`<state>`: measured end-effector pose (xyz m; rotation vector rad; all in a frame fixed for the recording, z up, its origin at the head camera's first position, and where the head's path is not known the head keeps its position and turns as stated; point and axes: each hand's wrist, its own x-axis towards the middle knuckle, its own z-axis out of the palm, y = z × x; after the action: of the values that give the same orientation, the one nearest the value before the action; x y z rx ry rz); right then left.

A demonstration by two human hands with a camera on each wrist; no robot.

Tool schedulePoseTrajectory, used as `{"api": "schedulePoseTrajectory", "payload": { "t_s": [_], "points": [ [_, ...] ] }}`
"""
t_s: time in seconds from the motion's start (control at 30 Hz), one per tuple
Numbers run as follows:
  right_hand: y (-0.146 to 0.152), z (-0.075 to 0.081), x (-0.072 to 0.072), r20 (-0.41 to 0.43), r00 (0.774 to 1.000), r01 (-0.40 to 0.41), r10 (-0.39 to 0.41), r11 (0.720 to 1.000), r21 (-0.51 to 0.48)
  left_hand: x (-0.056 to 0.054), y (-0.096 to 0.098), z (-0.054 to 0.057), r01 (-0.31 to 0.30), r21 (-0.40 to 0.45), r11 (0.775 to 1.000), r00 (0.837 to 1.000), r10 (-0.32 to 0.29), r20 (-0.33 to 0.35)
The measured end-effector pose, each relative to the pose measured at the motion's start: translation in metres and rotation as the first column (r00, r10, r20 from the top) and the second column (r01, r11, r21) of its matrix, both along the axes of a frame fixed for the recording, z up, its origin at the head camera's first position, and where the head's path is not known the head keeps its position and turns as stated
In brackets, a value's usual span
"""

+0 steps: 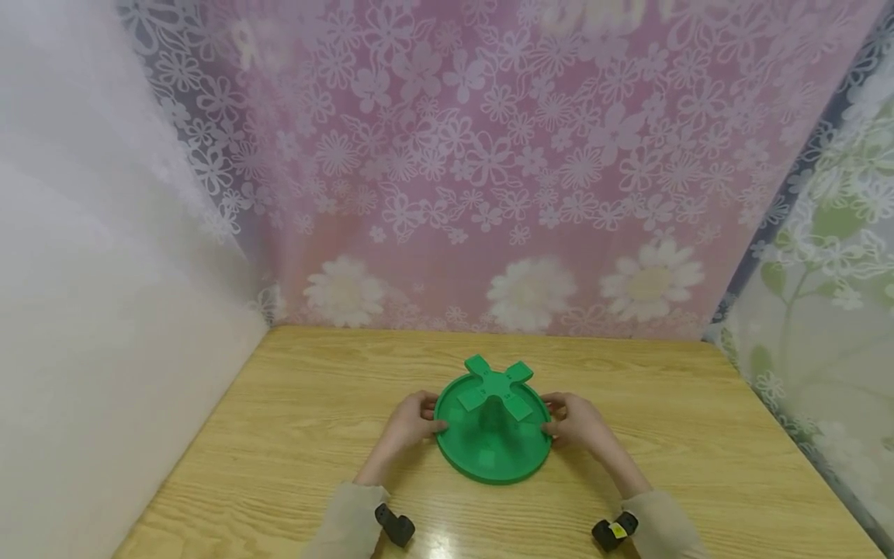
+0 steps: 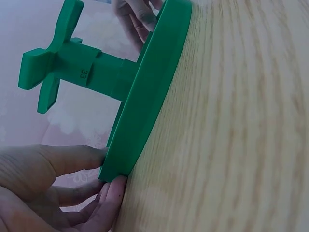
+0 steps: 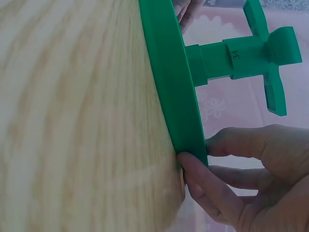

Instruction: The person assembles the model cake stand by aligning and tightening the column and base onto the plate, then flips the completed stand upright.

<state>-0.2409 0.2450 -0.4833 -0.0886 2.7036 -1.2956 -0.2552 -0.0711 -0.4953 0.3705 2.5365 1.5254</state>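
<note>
A green round tray [image 1: 491, 472] with a raised rim is at the middle of the table. From its centre rises a green post [image 2: 89, 72], topped by a four-armed cross piece [image 1: 496, 383]. My left hand [image 1: 408, 423] grips the tray's left edge, thumb over the rim and fingertips low against its outside. On the opposite edge my right hand [image 1: 578, 423] holds the rim in the same way. Small numbers are printed on the post. Whether the tray's underside touches the table cannot be told.
The wood-grain table [image 1: 314, 473] runs back to a pink floral curtain [image 1: 447, 194]. A pale wall [image 1: 105, 272] borders the left side and a leaf-patterned curtain [image 1: 824, 326] the right. Black wrist cameras [image 1: 396, 526] are strapped over the sleeves.
</note>
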Motion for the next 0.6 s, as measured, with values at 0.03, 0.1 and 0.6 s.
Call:
{"api": "schedulePoseTrajectory", "payload": {
  "t_s": [0.03,0.1,0.6],
  "points": [
    [-0.0002,0.0,0.0004,-0.005,1.0,0.002,-0.002,1.0,0.005,0.0001,0.0006,-0.0005,-0.011,-0.007,1.0,1.0,0.011,-0.007],
    [-0.0006,-0.0002,0.001,-0.015,1.0,0.006,-0.006,1.0,0.014,0.0001,0.002,-0.0012,-0.035,-0.024,0.999,0.999,0.034,-0.026],
    [-0.0061,0.0062,0.0053,-0.084,0.996,0.002,0.008,0.992,0.123,0.0031,0.0073,-0.002,-0.126,-0.07,0.99,0.986,0.117,-0.122]
  ]
}}
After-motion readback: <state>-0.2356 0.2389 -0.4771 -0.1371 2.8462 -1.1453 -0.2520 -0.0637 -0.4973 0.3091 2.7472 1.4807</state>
